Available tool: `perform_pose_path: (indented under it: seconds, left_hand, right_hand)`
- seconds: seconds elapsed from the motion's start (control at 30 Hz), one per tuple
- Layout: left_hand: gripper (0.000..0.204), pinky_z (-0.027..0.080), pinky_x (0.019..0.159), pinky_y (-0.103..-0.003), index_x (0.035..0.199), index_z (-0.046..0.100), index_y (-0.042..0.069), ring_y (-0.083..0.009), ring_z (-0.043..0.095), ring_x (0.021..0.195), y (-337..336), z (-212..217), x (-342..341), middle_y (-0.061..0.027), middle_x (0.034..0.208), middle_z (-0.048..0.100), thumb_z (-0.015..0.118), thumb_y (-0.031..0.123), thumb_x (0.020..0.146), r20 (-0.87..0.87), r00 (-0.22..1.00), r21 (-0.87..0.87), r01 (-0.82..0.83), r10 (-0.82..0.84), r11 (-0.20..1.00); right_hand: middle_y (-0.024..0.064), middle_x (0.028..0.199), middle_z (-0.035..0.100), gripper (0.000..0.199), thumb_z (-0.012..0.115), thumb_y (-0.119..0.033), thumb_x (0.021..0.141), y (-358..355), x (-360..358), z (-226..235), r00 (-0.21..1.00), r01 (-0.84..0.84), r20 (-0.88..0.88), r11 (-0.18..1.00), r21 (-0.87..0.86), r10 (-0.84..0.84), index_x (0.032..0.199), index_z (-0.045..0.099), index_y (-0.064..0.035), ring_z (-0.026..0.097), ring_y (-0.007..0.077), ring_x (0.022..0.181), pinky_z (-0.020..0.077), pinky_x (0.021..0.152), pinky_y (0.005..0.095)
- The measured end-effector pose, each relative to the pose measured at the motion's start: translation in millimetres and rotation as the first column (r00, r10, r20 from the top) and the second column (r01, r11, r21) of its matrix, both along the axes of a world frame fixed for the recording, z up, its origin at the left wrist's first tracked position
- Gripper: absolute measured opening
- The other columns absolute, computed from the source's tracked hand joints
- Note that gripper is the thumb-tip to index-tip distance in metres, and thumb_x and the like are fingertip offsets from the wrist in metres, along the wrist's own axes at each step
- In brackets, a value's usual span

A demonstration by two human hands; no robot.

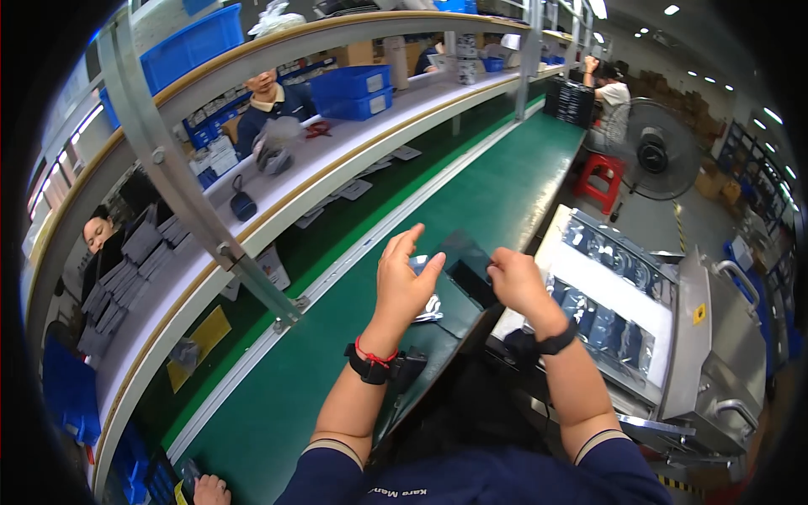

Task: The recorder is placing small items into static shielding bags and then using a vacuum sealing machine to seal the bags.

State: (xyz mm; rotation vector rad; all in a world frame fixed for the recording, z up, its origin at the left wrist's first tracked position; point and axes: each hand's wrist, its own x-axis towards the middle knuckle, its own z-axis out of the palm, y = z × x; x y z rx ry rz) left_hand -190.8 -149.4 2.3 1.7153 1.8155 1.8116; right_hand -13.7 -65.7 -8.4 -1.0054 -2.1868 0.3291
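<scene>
My left hand (404, 282) is over the green bench with its thumb and fingers apart. A shiny silver bag (430, 310) lies just behind and below the thumb, partly hidden by this hand. My right hand (519, 286) is closed in a pinch at the upper right edge of a dark flat piece (473, 284), which lies at the bench's near edge. A dark, glossy, see-through sheet (461, 246) shows around that piece. The exact grip of the right fingertips is partly hidden. Beside my left wrist lies a black object (410, 369) of unclear kind.
To the right, an open metal machine (711, 337) has a white bed (619, 295) with rows of dark, shiny bags. A shelf (337, 177) with blue bins (352, 93) runs along the left. Co-workers sit beyond; another person's hand (210, 491) is lower left. A fan (652, 150) stands behind a red stool (600, 181).
</scene>
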Motion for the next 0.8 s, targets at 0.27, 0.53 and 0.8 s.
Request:
perform_pose_path:
  seconds: [0.27, 0.53, 0.8]
  left_hand:
    - [0.022, 0.027, 0.045, -0.016, 0.100, 0.067, 0.002, -0.0009, 0.042, 0.051, 34, -33, 99, 0.0038, 0.065, 0.059, 0.071, 0.008, 0.080, 0.740, 0.385, -0.032, 0.839, -0.551, 0.543]
    - [0.015, 0.052, 0.062, -0.025, 0.093, 0.068, -0.001, -0.0164, 0.066, 0.070, 66, -39, 256, -0.0117, 0.084, 0.069, 0.068, 0.004, 0.079, 0.103, 0.581, -0.013, 0.813, -0.808, 0.582]
    - [0.018, 0.053, 0.077, -0.037, 0.096, 0.068, 0.004, -0.0342, 0.064, 0.088, 59, -115, 379, -0.0197, 0.103, 0.064, 0.060, 0.003, 0.079, -0.175, 0.567, -0.188, 0.783, -0.805, 0.593]
  right_hand:
    - [0.0032, 0.080, 0.062, 0.004, 0.054, 0.001, 0.087, -34, 162, 22, 0.910, -0.348, -0.393, 0.761, -0.548, 0.134, 0.089, 0.058, 0.0020, 0.056, 0.0066, 0.072, 0.0446, 0.066, 0.0215]
    - [0.0045, 0.075, 0.065, 0.010, 0.061, 0.005, 0.076, -49, 293, 26, 0.952, 0.276, -0.048, 0.915, -0.295, -0.302, 0.084, 0.064, -0.0010, 0.059, 0.0111, 0.069, 0.0458, 0.062, 0.0251]
    - [0.0177, 0.080, 0.062, 0.018, 0.051, 0.001, 0.076, -73, 343, -34, 0.625, 0.721, 0.309, 0.682, 0.124, -0.717, 0.090, 0.062, -0.0024, 0.060, 0.0376, 0.078, 0.0490, 0.067, 0.0435]
